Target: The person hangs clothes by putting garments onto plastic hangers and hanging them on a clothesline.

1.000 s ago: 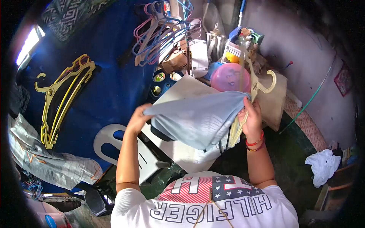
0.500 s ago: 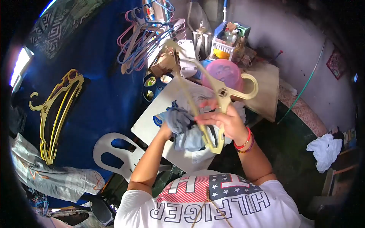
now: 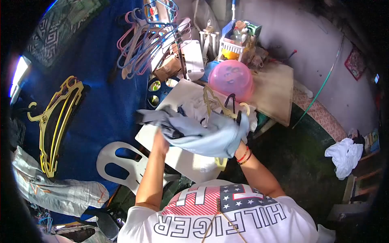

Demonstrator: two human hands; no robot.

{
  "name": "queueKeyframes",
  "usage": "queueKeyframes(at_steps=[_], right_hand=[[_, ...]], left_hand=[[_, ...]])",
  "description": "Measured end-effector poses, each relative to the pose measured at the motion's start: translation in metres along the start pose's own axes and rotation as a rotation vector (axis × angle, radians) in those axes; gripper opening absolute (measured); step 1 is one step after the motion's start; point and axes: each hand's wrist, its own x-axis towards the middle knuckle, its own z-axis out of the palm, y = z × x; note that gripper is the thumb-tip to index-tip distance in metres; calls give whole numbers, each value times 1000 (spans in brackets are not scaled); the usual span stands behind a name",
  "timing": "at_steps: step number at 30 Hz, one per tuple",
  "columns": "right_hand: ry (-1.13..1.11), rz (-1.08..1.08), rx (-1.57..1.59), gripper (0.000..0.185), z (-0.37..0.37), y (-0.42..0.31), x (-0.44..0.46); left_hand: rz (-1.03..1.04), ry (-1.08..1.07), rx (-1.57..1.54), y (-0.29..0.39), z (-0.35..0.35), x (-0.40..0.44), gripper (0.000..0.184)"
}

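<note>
Left hand (image 3: 161, 143): Right in the thick of it, clenched on the left part of the grey-blue cloth (image 3: 202, 135), just beside a dark, blurred fold.
Right hand (image 3: 240, 148): Over at the other end, mostly tucked behind the same cloth; impossible to tell from here, clenched or released, about that grip.
Cloth position: Up in the air between both hands, above the white table (image 3: 190, 166), rumpled on the left and smoother on the right.
Shirt (image 3: 219, 231): Reading HILFIGER in outlined capitals, upside down from this view; topped by a T on starry navy and an H on red stripes.
Necklace (image 3: 219, 205): Draped over that very lettering, gold-coloured.
Bracelets (image 3: 244, 155): Snug on the right wrist, one of them bright red.
Yellow hanger (image 3: 208, 106): Poking out past the far edge of the cloth, partly covered, near a black loop (image 3: 231, 95).
Pale clothes (image 3: 197, 105): Heaped on the far part of the table.
Pink bowl (image 3: 231, 79): Just beyond that heap, near a white basket (image 3: 231, 50) too small in view for any label to be read.
Sack (image 3: 60, 196): Slumped at far left, orange marks included, not legible.
</note>
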Motion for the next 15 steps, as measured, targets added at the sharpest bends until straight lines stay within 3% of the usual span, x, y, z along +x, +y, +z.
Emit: queueKeyframes(at_steps=[1, 3, 4, 6, 9, 13, 14, 15], right_hand=[[-124, 57, 58, 39, -6, 3, 7], [158, -51, -436, 32, -31, 27, 7], [218, 195, -240, 32, -5, 25, 1], [306, 278, -377, 30, -1, 36, 0], [375, 252, -296, 34, -22, 60, 6], [427, 161, -218, 32, 42, 33, 10], [384, 128, -154, 34, 52, 32, 15], [362, 143, -166, 34, 50, 29, 15]], left_hand=[[-188, 83, 77, -33, -26, -7, 69], [-641, 299, -4, -48, -7, -51, 74], [-655, 224, -15, -58, -3, -56, 74], [-681, 90, -47, -84, -3, -70, 74], [-566, 44, 261, -101, -5, -68, 69], [-159, -174, 867, -131, -17, -74, 77], [-33, -134, 959, -137, -14, -78, 65], [-82, -119, 1040, -140, -14, -78, 59]])
